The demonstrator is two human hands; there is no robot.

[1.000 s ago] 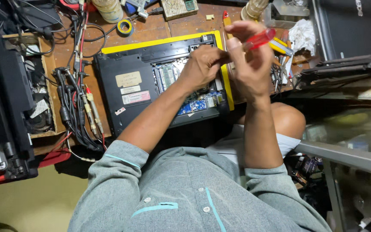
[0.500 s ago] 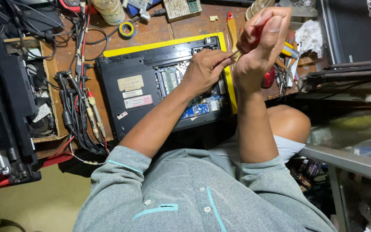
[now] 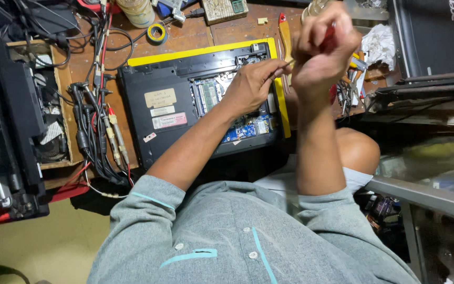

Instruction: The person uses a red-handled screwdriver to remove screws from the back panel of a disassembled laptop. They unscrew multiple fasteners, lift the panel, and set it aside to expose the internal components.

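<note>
Nearest the camera, the grey, soft-looking shirt (image 3: 237, 236) with pale teal trim and small buttons is filling the lower frame, and both bare forearms are reaching away from it toward the opened laptop (image 3: 195, 105).

The left hand (image 3: 250, 87) is hovering over the right part of the laptop, fingers pinched closed on the thin metal shaft of the screwdriver (image 3: 326, 39) near its tip. The right hand (image 3: 319, 50) is raised just right of the laptop's yellow-taped edge, curled tightly around the screwdriver's red handle, of which only a sliver is showing between the fingers. The tool is being held in the air between the two hands, above the laptop's right edge rather than seated in it.

Judging by this, the step in hand is readying the screwdriver tip, and the next move would call for lowering the tip steadily and squarely onto a small fastener inside the open bay.

The laptop is lying bottom-up, a flat black matte plastic shell with rectangular paper labels, and a cut-out bay exposing green and blue circuit boards. Left of the laptop, a bundle of black and red cables (image 3: 98, 131) with probe tips is draping over the worn brown wooden counter (image 3: 195, 34). Beyond the laptop, a small ring of yellow tape (image 3: 157, 32) is lying flat, and beyond its right corner a crumpled white cloth (image 3: 379, 44) is sitting.
</note>
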